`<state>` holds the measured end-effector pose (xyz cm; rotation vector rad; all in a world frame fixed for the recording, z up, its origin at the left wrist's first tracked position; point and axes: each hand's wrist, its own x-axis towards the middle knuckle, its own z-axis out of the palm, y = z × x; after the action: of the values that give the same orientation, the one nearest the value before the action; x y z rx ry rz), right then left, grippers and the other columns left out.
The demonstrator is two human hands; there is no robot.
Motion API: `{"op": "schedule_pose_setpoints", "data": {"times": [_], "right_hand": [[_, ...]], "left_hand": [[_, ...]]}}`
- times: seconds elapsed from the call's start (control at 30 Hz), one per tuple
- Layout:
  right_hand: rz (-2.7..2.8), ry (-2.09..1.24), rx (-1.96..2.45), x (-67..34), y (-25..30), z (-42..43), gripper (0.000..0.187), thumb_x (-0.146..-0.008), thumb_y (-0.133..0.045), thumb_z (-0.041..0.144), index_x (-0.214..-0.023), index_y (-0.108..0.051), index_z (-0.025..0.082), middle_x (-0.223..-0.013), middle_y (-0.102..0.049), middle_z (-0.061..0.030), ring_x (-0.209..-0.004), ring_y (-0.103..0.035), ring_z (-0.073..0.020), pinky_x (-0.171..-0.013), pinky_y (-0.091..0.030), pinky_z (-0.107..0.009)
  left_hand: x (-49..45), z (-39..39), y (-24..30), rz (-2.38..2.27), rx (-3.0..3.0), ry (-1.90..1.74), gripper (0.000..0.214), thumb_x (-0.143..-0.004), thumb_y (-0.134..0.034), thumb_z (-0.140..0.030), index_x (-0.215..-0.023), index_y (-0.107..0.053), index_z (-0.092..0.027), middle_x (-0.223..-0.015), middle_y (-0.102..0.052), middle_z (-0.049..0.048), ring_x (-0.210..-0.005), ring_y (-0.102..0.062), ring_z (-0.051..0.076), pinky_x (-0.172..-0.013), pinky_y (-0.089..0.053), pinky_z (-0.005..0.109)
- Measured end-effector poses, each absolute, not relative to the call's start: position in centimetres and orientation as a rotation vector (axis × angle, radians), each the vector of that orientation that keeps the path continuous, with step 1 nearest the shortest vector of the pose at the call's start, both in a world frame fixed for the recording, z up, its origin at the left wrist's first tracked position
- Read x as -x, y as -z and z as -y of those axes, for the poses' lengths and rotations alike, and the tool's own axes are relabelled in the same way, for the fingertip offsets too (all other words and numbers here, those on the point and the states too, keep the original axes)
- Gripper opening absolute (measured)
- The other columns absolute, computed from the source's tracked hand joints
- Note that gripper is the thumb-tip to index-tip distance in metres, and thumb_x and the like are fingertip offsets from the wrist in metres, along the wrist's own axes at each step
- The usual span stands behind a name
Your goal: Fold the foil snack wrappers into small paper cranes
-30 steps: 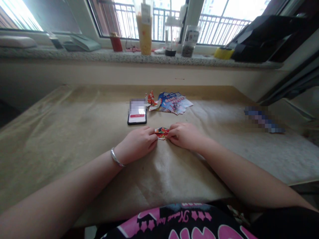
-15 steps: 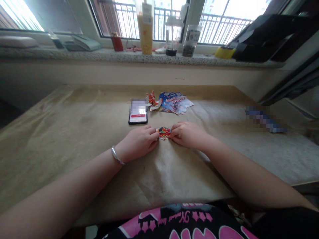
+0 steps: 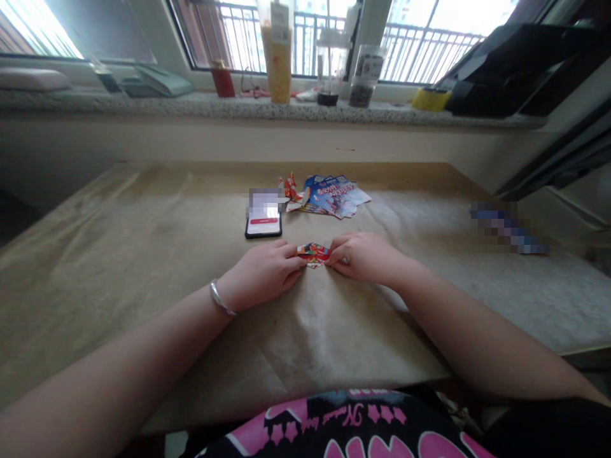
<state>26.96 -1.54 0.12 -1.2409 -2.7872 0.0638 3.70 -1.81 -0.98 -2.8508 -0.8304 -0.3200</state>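
Observation:
A small piece of folded printed paper [image 3: 314, 252], red with green and white, lies on the table between my two hands. My left hand [image 3: 267, 267] grips its left end, fingertips pressed against it. The right end is pinched by my right hand [image 3: 360, 254], with thumb and fingers together. Both ends of the paper are partly hidden by my fingers. A silver bangle [image 3: 221, 298] circles my left wrist. Just beyond my left hand lies a phone [image 3: 264, 216] with its screen lit and partly blurred out.
Behind the paper lie a fanned stack of blue printed leaflets [image 3: 334, 195] and a crumpled or folded orange paper piece [image 3: 292, 189]. A blurred-out object [image 3: 508, 228] rests at the right. Bottles, including a tall yellow-filled container [image 3: 279, 63], line the granite windowsill [image 3: 191, 108].
My hands hold nearly the same position on the folded paper. They have spread very slightly apart, so a little more of the paper shows between them.

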Motion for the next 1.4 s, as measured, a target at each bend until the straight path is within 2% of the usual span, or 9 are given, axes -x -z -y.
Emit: {"op": "schedule_pose_setpoints", "data": {"times": [0.3,0.43,0.73,0.83,0.93,1.13,1.27,1.4], "right_hand": [[2.853,0.065,1.313,-26.2,-0.5,2.4,0.025,-0.084,-0.049,0.023,-0.089,-0.073,0.022,-0.091,-0.069,-0.006,-0.08,-0.06,-0.0175,-0.063,-0.036,-0.026],[2.83,0.063,1.292,-26.2,-0.5,2.3,0.023,-0.084,-0.048,0.022,-0.089,-0.071,0.022,-0.088,-0.068,-0.0052,-0.08,-0.059,-0.0176,-0.063,-0.036,-0.027],[2.79,0.065,1.165,-26.7,0.3,1.8,0.023,-0.084,-0.047,0.023,-0.094,-0.068,0.021,-0.085,-0.066,-0.0051,-0.079,-0.058,-0.0172,-0.064,-0.035,-0.026],[2.697,0.011,1.143,-27.0,1.2,1.3,0.023,-0.086,-0.046,0.023,-0.093,-0.068,0.02,-0.087,-0.065,-0.0051,-0.079,-0.058,-0.0163,-0.066,-0.037,-0.025],[2.509,-0.125,1.181,-27.1,2.3,0.6,0.021,-0.085,-0.048,0.02,-0.093,-0.067,0.019,-0.097,-0.065,-0.0051,-0.079,-0.058,-0.0135,-0.071,-0.04,-0.024],[2.501,-0.255,1.047,-27.1,3.2,-0.2,0.024,-0.084,-0.051,0.016,-0.101,-0.068,0.017,-0.1,-0.065,-0.0073,-0.091,-0.059,-0.0158,-0.083,-0.044,-0.027],[2.499,-0.269,1.068,-27.0,3.0,0.0,0.025,-0.084,-0.052,0.019,-0.103,-0.068,0.017,-0.1,-0.064,-0.0073,-0.088,-0.059,-0.0149,-0.082,-0.045,-0.026],[2.464,-0.29,1.18,-26.9,2.6,0.4,0.024,-0.084,-0.053,0.02,-0.102,-0.069,0.019,-0.097,-0.065,-0.0061,-0.076,-0.059,-0.012,-0.074,-0.044,-0.024]], "left_hand": [[-3.7,1.7,1.1,0.777,2.794,0.263,0.021,-0.091,-0.045,-0.02,-0.091,-0.066,-0.016,-0.088,-0.062,0.0062,-0.078,-0.056,0.016,-0.067,-0.046,0.027],[-4.1,2.0,0.8,0.779,2.753,0.255,0.022,-0.09,-0.046,-0.021,-0.083,-0.065,-0.014,-0.085,-0.063,0.0063,-0.074,-0.056,0.016,-0.064,-0.045,0.028],[-3.9,1.8,1.0,0.816,2.741,0.297,0.021,-0.089,-0.046,-0.021,-0.08,-0.064,-0.015,-0.081,-0.061,0.0056,-0.074,-0.054,0.016,-0.064,-0.044,0.027],[-3.9,2.0,0.9,0.827,2.729,0.287,0.023,-0.089,-0.046,-0.023,-0.076,-0.063,-0.015,-0.079,-0.061,0.0053,-0.072,-0.053,0.016,-0.062,-0.043,0.028],[-4.0,2.3,0.8,0.841,2.729,0.266,0.023,-0.089,-0.046,-0.023,-0.075,-0.062,-0.015,-0.079,-0.061,0.0059,-0.073,-0.053,0.016,-0.063,-0.043,0.028],[-4.0,2.1,1.3,0.84,2.745,0.263,0.02,-0.091,-0.045,-0.026,-0.088,-0.062,-0.015,-0.089,-0.061,0.0075,-0.079,-0.053,0.017,-0.07,-0.045,0.028],[-3.8,1.7,1.7,0.778,2.81,0.336,0.028,-0.093,-0.044,-0.029,-0.116,-0.058,-0.023,-0.101,-0.061,0.0064,-0.088,-0.054,0.017,-0.076,-0.046,0.03],[-3.7,1.7,1.8,0.774,2.843,0.412,0.029,-0.093,-0.045,-0.03,-0.117,-0.06,-0.025,-0.105,-0.061,0.0069,-0.093,-0.055,0.017,-0.081,-0.048,0.03]]}}
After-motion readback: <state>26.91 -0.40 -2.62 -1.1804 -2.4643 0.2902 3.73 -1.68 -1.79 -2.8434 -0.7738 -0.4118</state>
